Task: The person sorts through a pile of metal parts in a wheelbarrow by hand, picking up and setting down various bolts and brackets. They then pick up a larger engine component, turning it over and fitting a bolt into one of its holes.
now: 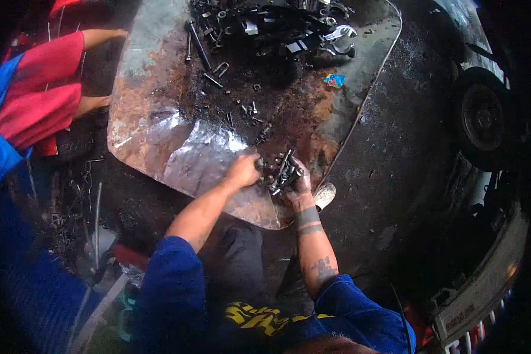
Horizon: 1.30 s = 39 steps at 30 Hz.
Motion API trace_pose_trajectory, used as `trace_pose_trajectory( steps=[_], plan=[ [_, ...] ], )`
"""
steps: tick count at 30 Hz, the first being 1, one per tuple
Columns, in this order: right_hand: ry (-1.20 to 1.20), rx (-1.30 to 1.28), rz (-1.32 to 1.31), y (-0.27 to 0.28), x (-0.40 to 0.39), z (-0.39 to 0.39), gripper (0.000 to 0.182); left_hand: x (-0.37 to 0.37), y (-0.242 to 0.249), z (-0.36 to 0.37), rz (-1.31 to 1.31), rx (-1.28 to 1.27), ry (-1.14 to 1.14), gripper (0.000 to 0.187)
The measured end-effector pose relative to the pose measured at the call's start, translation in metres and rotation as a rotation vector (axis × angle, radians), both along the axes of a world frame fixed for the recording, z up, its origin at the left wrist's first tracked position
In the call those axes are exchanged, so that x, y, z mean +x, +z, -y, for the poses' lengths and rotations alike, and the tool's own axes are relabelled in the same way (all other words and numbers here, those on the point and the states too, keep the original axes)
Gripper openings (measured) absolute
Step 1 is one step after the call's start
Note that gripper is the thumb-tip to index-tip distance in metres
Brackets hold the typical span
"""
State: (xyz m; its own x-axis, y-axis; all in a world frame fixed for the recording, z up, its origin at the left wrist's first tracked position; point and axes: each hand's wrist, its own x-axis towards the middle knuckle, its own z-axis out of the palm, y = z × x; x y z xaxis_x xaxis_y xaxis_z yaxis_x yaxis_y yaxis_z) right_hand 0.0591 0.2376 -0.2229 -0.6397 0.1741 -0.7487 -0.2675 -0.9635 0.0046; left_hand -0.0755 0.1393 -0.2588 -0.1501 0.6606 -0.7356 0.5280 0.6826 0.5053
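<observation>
My right hand (301,184) is curled around a handful of bolts (284,172), cupped near the front edge of the rusty metal sheet (137,121). Just left of it, my left hand (243,171) has its fingers bent and pressed together at a small dark piece I cannot make out. Small loose hardware lies on the sheet between and beyond the hands. A few small bolts (253,108) rest farther up, with a U-shaped shackle (221,69) and a longer bolt (213,80) above them.
Black and silver metal parts (301,35) are heaped at the sheet's far end. A small blue packet (334,80) lies near its right edge. A person in red shorts (44,94) is at the left. A wheel (484,118) stands at the right, above a vehicle bumper (484,283).
</observation>
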Motion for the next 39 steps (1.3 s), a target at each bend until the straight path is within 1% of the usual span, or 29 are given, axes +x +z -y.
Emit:
trace_pose_trajectory(
  steps=[1, 2, 4, 5, 6, 8, 9, 10, 12, 13, 14, 16, 17, 19, 22, 23, 24, 26, 27, 28, 29, 30, 31, 32, 34, 35, 37, 38, 39],
  plan=[
    [-0.004, -0.004, 0.002, -0.006, 0.004, 0.002, 0.029, -0.001, -0.006, 0.004, 0.062, -0.047, 0.120, 0.046],
    [0.008, 0.011, 0.027, -0.011, 0.004, 0.003, 0.029, 0.000, 0.000, 0.005, 0.063, -0.049, 0.117, 0.046],
    [0.017, 0.024, 0.053, -0.019, 0.010, 0.006, 0.029, 0.008, 0.015, 0.009, -0.128, 0.211, 0.077, 0.047],
    [0.005, 0.016, 0.040, -0.011, 0.009, 0.005, 0.029, 0.015, 0.015, 0.008, -0.213, 0.203, -0.007, 0.049],
    [-0.004, 0.011, 0.023, -0.007, 0.008, 0.003, 0.029, 0.018, 0.013, 0.006, -0.213, 0.203, -0.006, 0.049],
    [-0.019, 0.004, 0.005, -0.015, 0.013, 0.009, 0.029, 0.022, 0.014, -0.001, -0.198, 0.064, -0.020, 0.055],
    [-0.034, 0.003, -0.012, -0.018, 0.017, 0.008, 0.030, 0.025, 0.020, -0.006, -0.267, 0.076, -0.028, 0.052],
    [-0.031, 0.010, -0.004, -0.019, 0.023, 0.007, 0.030, 0.027, 0.020, -0.009, -0.259, 0.082, -0.023, 0.052],
    [-0.049, -0.002, 0.019, 0.004, 0.018, 0.006, 0.030, 0.027, 0.020, -0.009, -0.279, 0.106, 0.010, 0.050],
    [-0.079, 0.003, 0.036, -0.011, 0.022, 0.011, 0.029, 0.025, 0.023, -0.010, -0.230, 0.104, -0.007, 0.047],
    [-0.075, 0.005, 0.033, -0.007, 0.020, 0.010, 0.029, 0.026, 0.021, -0.007, -0.233, 0.105, -0.003, 0.047],
    [-0.089, 0.027, 0.015, 0.003, 0.017, 0.005, 0.028, 0.033, 0.014, 0.000, -0.316, 0.134, -0.024, 0.045],
    [-0.106, 0.049, 0.021, 0.004, 0.016, 0.006, 0.027, 0.031, 0.013, 0.000, -0.314, 0.134, -0.019, 0.045],
    [-0.119, 0.017, 0.017, 0.007, 0.018, 0.006, 0.029, 0.028, 0.010, 0.005, -0.126, 0.119, -0.004, 0.040],
    [-0.076, 0.040, 0.006, 0.013, 0.020, 0.004, 0.028, 0.029, 0.025, 0.005, -0.116, 0.145, 0.070, 0.041],
    [-0.061, 0.029, 0.035, 0.013, 0.022, 0.004, 0.027, 0.024, 0.014, 0.006, -0.007, 0.141, 0.059, 0.050],
    [-0.045, 0.019, 0.064, 0.016, 0.022, 0.005, 0.027, 0.021, 0.011, 0.011, -0.007, 0.148, 0.056, 0.050],
    [-0.059, 0.014, 0.060, 0.033, 0.018, 0.005, 0.027, 0.013, 0.005, 0.019, 0.708, -0.081, 0.817, 0.041],
    [-0.067, 0.037, 0.075, 0.029, 0.019, 0.006, 0.028, 0.012, 0.001, 0.026, 0.757, -0.030, 1.008, 0.027],
    [-0.074, 0.056, 0.093, 0.023, 0.022, 0.009, 0.029, 0.007, -0.004, 0.034, 0.752, -0.016, 1.003, 0.027],
    [-0.072, 0.062, 0.087, 0.026, 0.024, 0.012, 0.029, 0.004, 0.004, 0.038, 1.029, 0.035, 1.191, 0.024],
    [-0.046, 0.013, 0.012, 0.028, 0.025, 0.015, 0.030, 0.001, 0.012, 0.041, 1.312, 0.095, 1.370, 0.020],
    [-0.016, -0.033, -0.064, 0.031, 0.025, 0.015, 0.031, 0.004, 0.019, 0.040, 1.225, 0.268, 1.445, 0.023],
    [0.003, -0.038, -0.038, 0.038, 0.019, 0.017, 0.030, 0.005, 0.030, 0.039, 1.226, 0.289, 1.444, 0.023],
    [0.058, -0.063, -0.065, 0.057, 0.012, 0.020, 0.030, 0.003, 0.056, 0.041, 1.263, 0.440, 1.748, 0.023],
    [0.074, -0.057, -0.075, 0.068, 0.010, 0.021, 0.030, 0.000, 0.070, 0.042, 1.248, 0.441, 1.779, 0.028],
    [0.140, -0.052, -0.162, 0.092, 0.007, 0.022, 0.031, -0.003, 0.091, 0.053, 1.290, 0.490, 1.769, 0.028],
    [0.161, -0.048, -0.172, 0.104, 0.007, 0.022, 0.031, -0.004, 0.104, 0.059, 1.329, 0.515, 1.754, 0.030],
    [0.161, -0.055, -0.124, 0.116, 0.011, 0.022, 0.029, -0.004, 0.117, 0.068, 1.312, 0.517, 1.792, 0.031]
  ],
)
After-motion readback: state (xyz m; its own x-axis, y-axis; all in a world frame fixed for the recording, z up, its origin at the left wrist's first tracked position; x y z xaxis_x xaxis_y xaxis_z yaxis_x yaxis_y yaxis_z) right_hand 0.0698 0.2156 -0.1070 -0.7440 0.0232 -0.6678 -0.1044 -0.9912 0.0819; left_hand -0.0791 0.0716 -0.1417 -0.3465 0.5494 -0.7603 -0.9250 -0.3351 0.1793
